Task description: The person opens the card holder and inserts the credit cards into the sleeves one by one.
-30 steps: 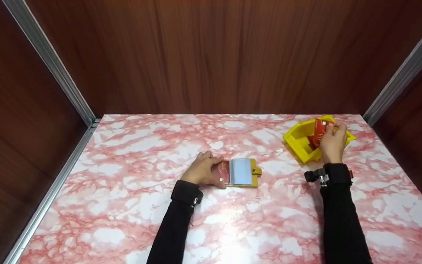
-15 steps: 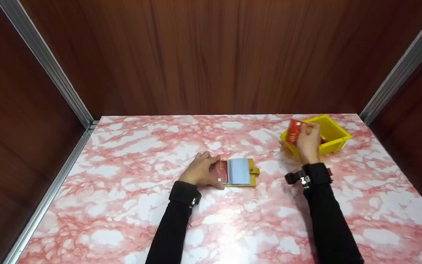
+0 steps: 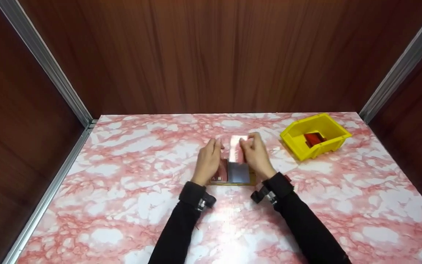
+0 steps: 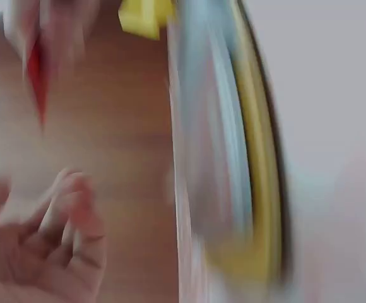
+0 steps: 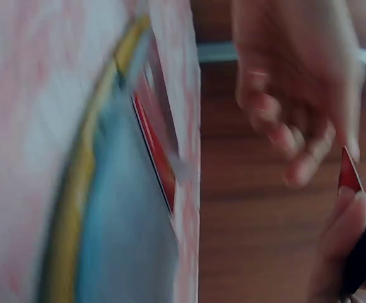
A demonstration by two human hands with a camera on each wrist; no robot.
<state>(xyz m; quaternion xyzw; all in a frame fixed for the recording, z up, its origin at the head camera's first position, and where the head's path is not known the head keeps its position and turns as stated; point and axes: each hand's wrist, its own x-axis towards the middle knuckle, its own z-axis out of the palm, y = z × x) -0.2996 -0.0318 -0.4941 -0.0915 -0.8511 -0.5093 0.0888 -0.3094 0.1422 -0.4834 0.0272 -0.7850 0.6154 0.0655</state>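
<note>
An open yellow card holder [image 3: 239, 173] with clear sleeves lies on the table. Its left sleeve contains a red card [image 3: 222, 171]. My right hand [image 3: 258, 154] pinches another red card [image 3: 237, 149] by its edge, over the far end of the right sleeve; glare whitens its upper part. In the right wrist view, thumb and finger grip this card [image 5: 358, 252] above the holder [image 5: 129, 208]. My left hand [image 3: 208, 161] is beside the holder's left side, holding nothing. Its fingers look loosely bent in the left wrist view, where the holder [image 4: 259, 151] is blurred.
A yellow bin [image 3: 295, 145] with red cards [image 3: 313, 139] in it stands at the back right of the marbled table [image 3: 137, 205]. A brown wood-grain panel [image 3: 196, 58] rises behind the table, with metal rails [image 3: 46, 55] at the corners.
My right hand has carried a red card leftward from the bin to above the holder. My left hand has let go of the holder's left side and raised its fingers.
</note>
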